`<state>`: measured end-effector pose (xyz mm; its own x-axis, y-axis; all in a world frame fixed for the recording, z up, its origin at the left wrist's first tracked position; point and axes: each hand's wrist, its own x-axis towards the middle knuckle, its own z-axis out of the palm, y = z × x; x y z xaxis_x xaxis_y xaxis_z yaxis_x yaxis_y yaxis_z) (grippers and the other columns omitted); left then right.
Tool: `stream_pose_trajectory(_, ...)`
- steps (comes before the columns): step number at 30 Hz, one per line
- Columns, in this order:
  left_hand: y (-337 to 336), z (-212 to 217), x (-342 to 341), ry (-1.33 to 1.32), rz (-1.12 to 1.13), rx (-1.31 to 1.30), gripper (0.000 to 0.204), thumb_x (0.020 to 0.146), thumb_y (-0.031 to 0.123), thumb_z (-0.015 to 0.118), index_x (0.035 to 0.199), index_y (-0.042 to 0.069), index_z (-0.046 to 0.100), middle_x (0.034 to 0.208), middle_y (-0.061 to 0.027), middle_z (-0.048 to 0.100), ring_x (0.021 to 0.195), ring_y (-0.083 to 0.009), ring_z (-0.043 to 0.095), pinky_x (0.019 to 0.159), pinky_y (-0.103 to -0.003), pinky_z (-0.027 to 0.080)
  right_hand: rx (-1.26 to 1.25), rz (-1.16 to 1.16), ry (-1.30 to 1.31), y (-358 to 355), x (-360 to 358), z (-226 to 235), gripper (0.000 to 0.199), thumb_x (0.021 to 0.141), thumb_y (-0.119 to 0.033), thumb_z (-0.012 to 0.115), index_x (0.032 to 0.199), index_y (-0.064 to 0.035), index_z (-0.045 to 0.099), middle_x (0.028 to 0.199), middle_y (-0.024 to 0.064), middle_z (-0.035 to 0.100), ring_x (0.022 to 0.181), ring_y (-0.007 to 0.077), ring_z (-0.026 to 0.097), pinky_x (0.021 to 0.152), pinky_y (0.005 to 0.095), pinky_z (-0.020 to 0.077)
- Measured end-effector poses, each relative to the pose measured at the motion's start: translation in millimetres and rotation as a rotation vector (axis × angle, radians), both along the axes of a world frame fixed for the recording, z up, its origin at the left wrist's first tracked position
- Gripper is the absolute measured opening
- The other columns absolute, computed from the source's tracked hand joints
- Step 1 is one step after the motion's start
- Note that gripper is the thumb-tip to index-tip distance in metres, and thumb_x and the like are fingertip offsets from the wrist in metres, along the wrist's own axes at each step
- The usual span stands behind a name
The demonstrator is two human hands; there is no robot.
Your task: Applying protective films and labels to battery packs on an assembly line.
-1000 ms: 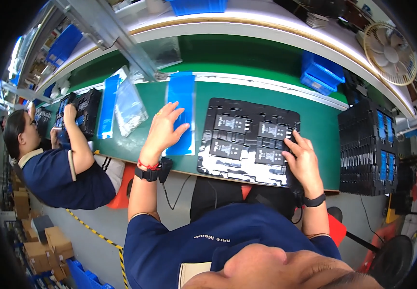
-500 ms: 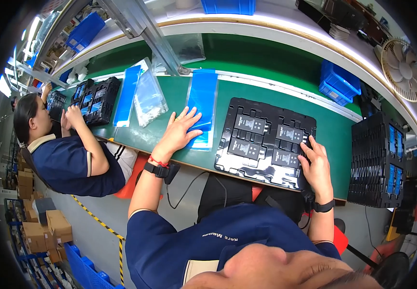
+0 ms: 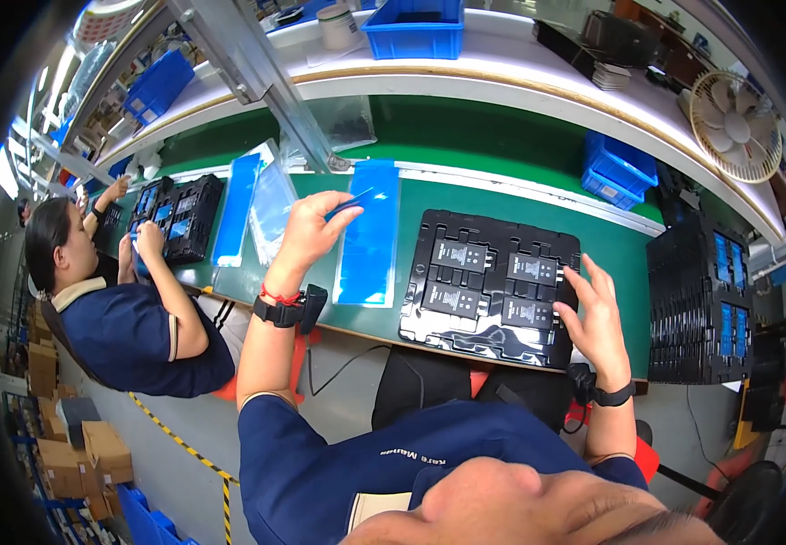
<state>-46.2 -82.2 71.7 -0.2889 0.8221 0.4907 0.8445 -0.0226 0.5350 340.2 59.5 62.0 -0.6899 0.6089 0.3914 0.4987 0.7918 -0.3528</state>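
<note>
My left hand (image 3: pixel 309 234) is raised over the green bench, thumb and fingers pinched on a small strip of blue film (image 3: pixel 355 201). Just beside it on the bench lies a long blue film sheet (image 3: pixel 367 254) in a clear sleeve. Several flat black batteries (image 3: pixel 459 255) with pale print sit in the pockets of a black plastic tray (image 3: pixel 418 313) in front of me. At the tray's right edge is my right hand (image 3: pixel 602 318), fingers spread and holding nothing. Its fingertips come close to the right-hand batteries; whether they touch is hard to see.
A tall stack of black trays (image 3: pixel 697 309) stands at the right bench end. Blue bins (image 3: pixel 622 173) sit at the back right. Clear sleeves (image 3: pixel 272 213) and another blue sheet (image 3: pixel 237 211) lie left. A co-worker (image 3: pixel 129 291) sits further left, handling black trays. A metal post (image 3: pixel 261 68) rises behind.
My left hand has lifted off the blue sheet and moved up and left, now with a small blue film strip pinched in it. My right hand stays by the tray's right edge.
</note>
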Motion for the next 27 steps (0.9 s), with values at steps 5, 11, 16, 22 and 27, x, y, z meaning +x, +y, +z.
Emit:
stream_pose_trajectory(5, 43.2, 39.0, 60.4, 0.218, -0.247, 0.059, 0.015, 0.074, 0.019, 0.070, 0.074, 0.005, 0.064, 0.069, -0.0107, 0.062, 0.064, -0.0298, 0.060, 0.055, -0.036, 0.044, -0.040, 0.245, 0.293, -5.4, -43.8, 35.5, 0.045, 0.071, -0.010, 0.071, 0.113, -0.0014, 0.057, 0.117, 0.0194, 0.055, 0.105, 0.0350, 0.053, 0.090, 0.0401, 0.0424)
stream_pose_trajectory(11, 80.1, 23.0, 107.0, 0.286, -0.545, 0.012, 0.018, 0.073, 0.021, 0.071, 0.067, 0.006, 0.063, 0.062, -0.0071, 0.058, 0.060, -0.0262, 0.057, 0.062, -0.036, 0.043, 0.018, 0.294, 0.414, 4.0, -87.3, 31.9, 0.031, 0.070, -0.004, 0.070, 0.100, -0.0009, 0.061, 0.091, 0.0129, 0.062, 0.083, 0.0287, 0.059, 0.072, 0.0352, 0.0479)
stream_pose_trajectory(16, 85.9, 8.1, 111.1, 0.062, -0.480, 0.257, 0.026, 0.068, 0.022, 0.075, 0.085, 0.005, 0.065, 0.081, -0.0105, 0.062, 0.080, -0.0279, 0.058, 0.075, -0.037, 0.044, 0.152, 0.267, 0.419, 7.1, -83.9, 18.6, 0.013, 0.069, 0.000, 0.069, 0.080, -0.0018, 0.062, 0.070, 0.0079, 0.061, 0.065, 0.0237, 0.059, 0.059, 0.0327, 0.0473)
stream_pose_trajectory(22, 68.9, -15.7, 93.2, -0.499, -0.317, 0.072, 0.046, 0.080, 0.022, 0.069, 0.120, 0.006, 0.054, 0.094, -0.0078, 0.057, 0.086, -0.0167, 0.051, 0.079, -0.031, 0.043, 0.321, 0.259, 0.393, 12.7, -76.1, 16.6, 0.013, 0.068, 0.000, 0.066, 0.079, -0.0022, 0.060, 0.072, 0.0069, 0.060, 0.064, 0.0228, 0.058, 0.058, 0.0328, 0.0468)
stream_pose_trajectory(27, 73.7, -23.9, 91.4, -0.735, -0.574, -0.039, 0.046, 0.096, 0.035, 0.044, 0.122, -0.001, 0.053, 0.109, -0.0100, 0.061, 0.092, -0.0139, 0.055, 0.085, -0.028, 0.043, 0.404, 0.420, 0.224, 2.4, -81.0, 22.2, 0.016, 0.065, -0.002, 0.066, 0.081, -0.0018, 0.060, 0.086, 0.0086, 0.061, 0.077, 0.0239, 0.058, 0.066, 0.0338, 0.0474)
